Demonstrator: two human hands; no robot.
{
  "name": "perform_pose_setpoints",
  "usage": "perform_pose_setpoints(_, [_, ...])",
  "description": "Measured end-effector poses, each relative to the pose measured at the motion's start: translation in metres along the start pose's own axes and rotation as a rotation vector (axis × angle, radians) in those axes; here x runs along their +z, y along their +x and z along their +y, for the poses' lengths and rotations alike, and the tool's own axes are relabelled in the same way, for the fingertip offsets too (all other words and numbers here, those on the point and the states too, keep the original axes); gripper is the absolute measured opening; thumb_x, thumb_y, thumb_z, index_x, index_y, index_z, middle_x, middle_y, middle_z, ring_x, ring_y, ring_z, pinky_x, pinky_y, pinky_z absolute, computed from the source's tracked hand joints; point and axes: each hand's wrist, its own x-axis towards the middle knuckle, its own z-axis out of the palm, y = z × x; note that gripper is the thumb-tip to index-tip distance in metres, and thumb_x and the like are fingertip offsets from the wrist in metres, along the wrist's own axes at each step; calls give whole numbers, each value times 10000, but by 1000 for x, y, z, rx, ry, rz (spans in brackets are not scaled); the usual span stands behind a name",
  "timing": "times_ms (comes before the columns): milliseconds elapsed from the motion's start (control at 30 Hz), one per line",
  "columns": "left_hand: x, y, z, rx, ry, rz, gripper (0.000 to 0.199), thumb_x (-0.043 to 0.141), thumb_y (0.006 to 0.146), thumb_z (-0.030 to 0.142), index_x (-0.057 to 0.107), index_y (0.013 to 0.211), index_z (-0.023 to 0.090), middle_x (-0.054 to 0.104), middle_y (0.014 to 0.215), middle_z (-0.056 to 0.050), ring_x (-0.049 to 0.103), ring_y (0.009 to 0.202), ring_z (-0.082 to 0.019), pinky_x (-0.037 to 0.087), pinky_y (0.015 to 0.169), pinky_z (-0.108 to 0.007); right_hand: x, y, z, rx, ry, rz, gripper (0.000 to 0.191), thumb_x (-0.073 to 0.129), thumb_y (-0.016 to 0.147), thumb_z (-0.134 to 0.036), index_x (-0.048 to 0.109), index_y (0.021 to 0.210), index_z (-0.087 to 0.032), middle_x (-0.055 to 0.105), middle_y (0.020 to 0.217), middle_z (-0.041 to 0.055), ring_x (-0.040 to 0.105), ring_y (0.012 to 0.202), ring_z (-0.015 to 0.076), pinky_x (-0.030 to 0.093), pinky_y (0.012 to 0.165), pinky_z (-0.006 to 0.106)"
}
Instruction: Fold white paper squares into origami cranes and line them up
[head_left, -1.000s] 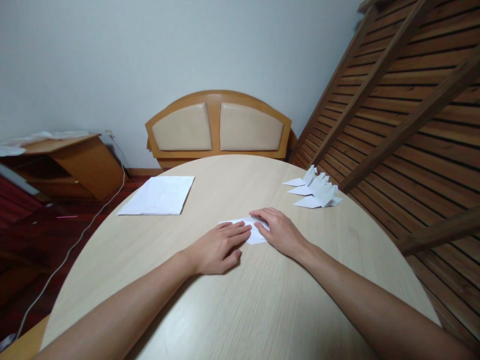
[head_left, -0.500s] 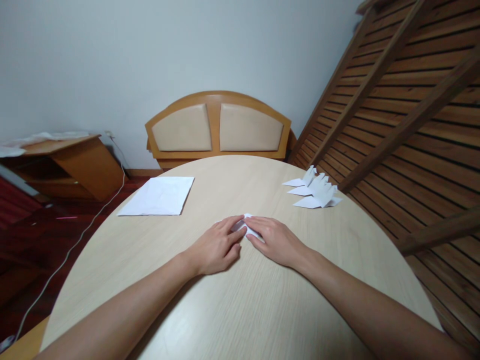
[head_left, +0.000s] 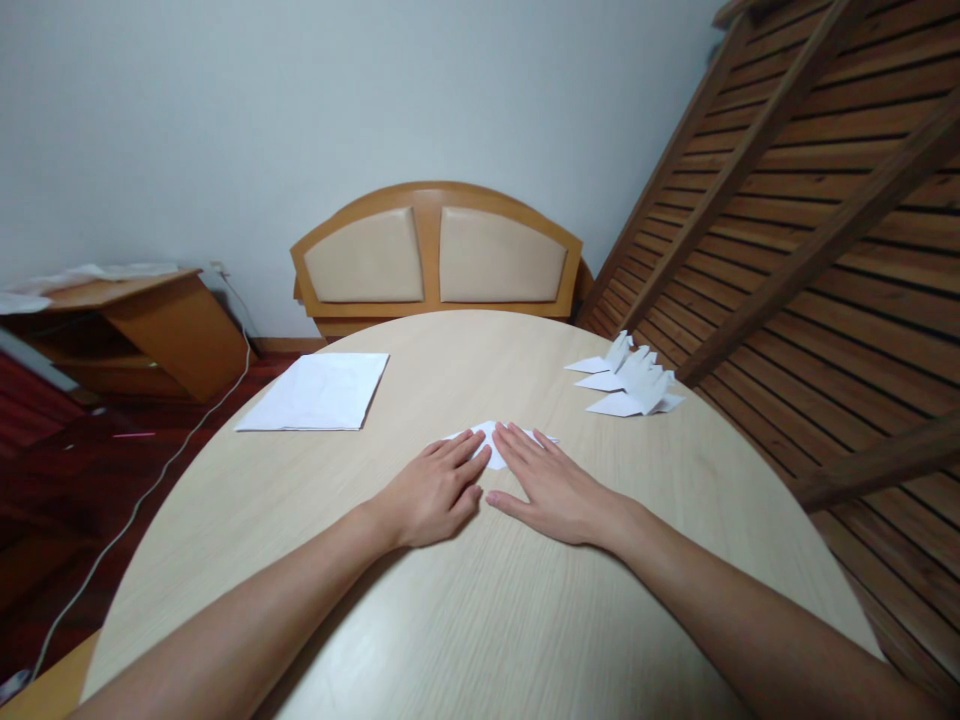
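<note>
A small piece of folded white paper lies on the round table, partly covered by both hands. My left hand rests on its left part with fingers stretched out flat. Across its right part lies my right hand, fingers spread and the thumb apart, pointing at the left hand. The middle of the paper shows between the fingertips, and a thin tip sticks out beyond the right fingers.
White folded paper birds stand in a row at the table's right rear. A stack of white paper sheets lies at the left rear. Behind the table is a padded headboard; a slatted wooden frame leans on the right.
My right hand has spread its fingers and flattened on the paper, its thumb moving down off it. More of the paper's middle and right tip shows. The left hand has barely moved.
</note>
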Motion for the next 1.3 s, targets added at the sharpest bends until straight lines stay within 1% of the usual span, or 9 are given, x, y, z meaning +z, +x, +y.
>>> perform_pose_setpoints(200, [-1,0,0,2,-10,10,509,412,1005,294,398,1489,135,364,1587,-180,321,1486,-306,336,1182,-485,-2,-3,-2,97,-70,-6,853,361,959,-694,321,1560,-90,275,1617,192,212,1516,343,199,1228,569])
perform_pose_setpoints(300, [-2,0,0,3,2,1,514,411,1006,292,393,1491,123,367,1583,-189,324,1484,-310,343,1178,-488,0,-4,1,80,-70,-25,890,337,952,-720,276,1575,-88,216,1637,178,167,1528,334,180,1236,555])
perform_pose_setpoints(400, [-2,1,0,0,-6,16,493,410,1007,280,414,1475,126,383,1574,-192,344,1475,-315,365,1164,-498,-1,-4,7,47,-40,-51,876,338,953,-721,235,1592,-131,193,1648,149,167,1529,325,187,1235,554])
perform_pose_setpoints(533, [-2,1,-1,-11,-18,40,463,407,1007,255,449,1446,117,419,1552,-195,377,1457,-317,382,1156,-500,-7,-2,18,-18,-34,-6,684,390,1008,-573,340,1562,-176,303,1620,142,289,1497,322,272,1205,553])
perform_pose_setpoints(667, [-1,2,-2,-15,-22,57,454,411,1005,249,461,1433,107,450,1532,-192,419,1432,-317,406,1142,-505,-19,-1,32,-143,-15,58,452,473,1015,-317,535,1444,-190,538,1483,128,482,1377,281,370,1161,475])
perform_pose_setpoints(767, [-1,2,-2,-12,-25,74,451,428,999,250,464,1428,117,471,1518,-186,437,1421,-316,413,1135,-514,-26,-1,38,-204,41,73,402,521,985,-220,600,1379,-223,631,1384,98,576,1263,252,445,1093,434])
perform_pose_setpoints(933, [-2,2,0,-10,-31,82,485,453,991,260,428,1459,135,491,1507,-168,444,1413,-316,416,1131,-513,-28,0,37,-227,-15,86,347,517,999,-217,662,1313,-247,658,1346,100,606,1201,264,482,1034,449])
perform_pose_setpoints(1067, [-5,1,1,4,-33,84,446,452,990,261,482,1426,171,471,1521,-161,455,1403,-312,435,1108,-505,-24,2,38,-227,-43,106,325,532,992,-197,697,1264,-265,677,1315,98,625,1164,267,507,996,443])
perform_pose_setpoints(1300, [-6,0,0,-33,-32,34,460,459,997,304,496,1435,167,469,1532,-138,437,1418,-311,412,1120,-512,-27,0,43,-202,26,141,330,552,980,-204,668,1281,-273,696,1272,75,646,1139,250,516,986,415])
